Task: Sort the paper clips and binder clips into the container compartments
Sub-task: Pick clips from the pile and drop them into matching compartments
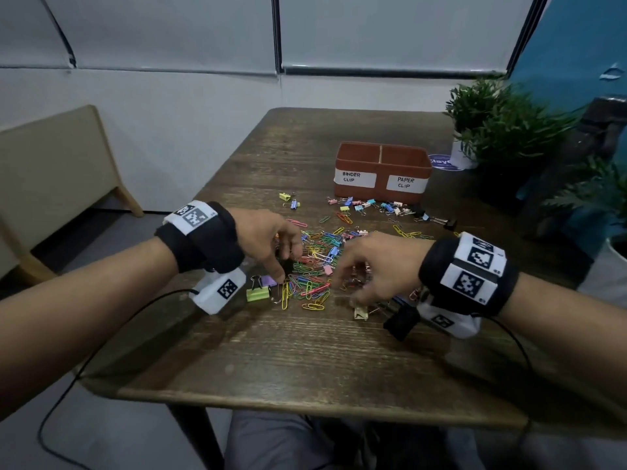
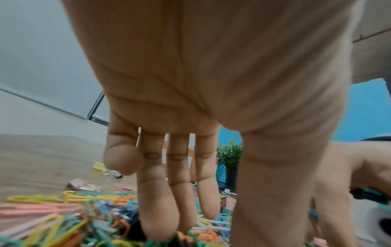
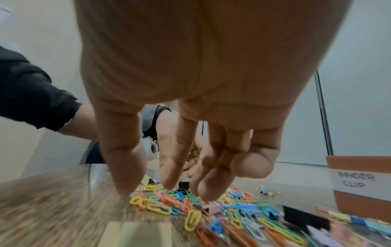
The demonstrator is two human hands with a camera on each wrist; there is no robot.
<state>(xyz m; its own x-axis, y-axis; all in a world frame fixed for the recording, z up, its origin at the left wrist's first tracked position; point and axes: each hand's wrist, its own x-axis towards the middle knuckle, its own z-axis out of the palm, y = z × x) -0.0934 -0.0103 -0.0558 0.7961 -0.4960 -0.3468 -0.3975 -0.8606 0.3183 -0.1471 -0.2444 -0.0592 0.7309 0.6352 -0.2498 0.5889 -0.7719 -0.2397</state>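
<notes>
I have both hands down over the pile of paper clips [image 1: 314,266] on the table [image 1: 305,351]. My left hand [image 1: 268,242] has its fingers pointing down into the near left part of the pile. They look long and loose in the left wrist view, and their tips touch the clips. I cannot tell if they have one yet. My right hand [image 1: 376,266] hangs over the right side of the pile with its fingers spread and a bit bent, and nothing is in it.

The container [image 1: 381,171] sits far from me, past the pile and off to the right. Its left part says binder clip and its right part says paper clip. So my right hand is nearer to it.

A green binder clip [image 1: 258,294] lies just left of my left fingertips. A pale binder clip [image 1: 360,312] lies just under my right hand, on the side near me. More binder clips [image 1: 390,208] lie in a row in front of the container.

I think the next move is a pinch, then a reach away and right.
</notes>
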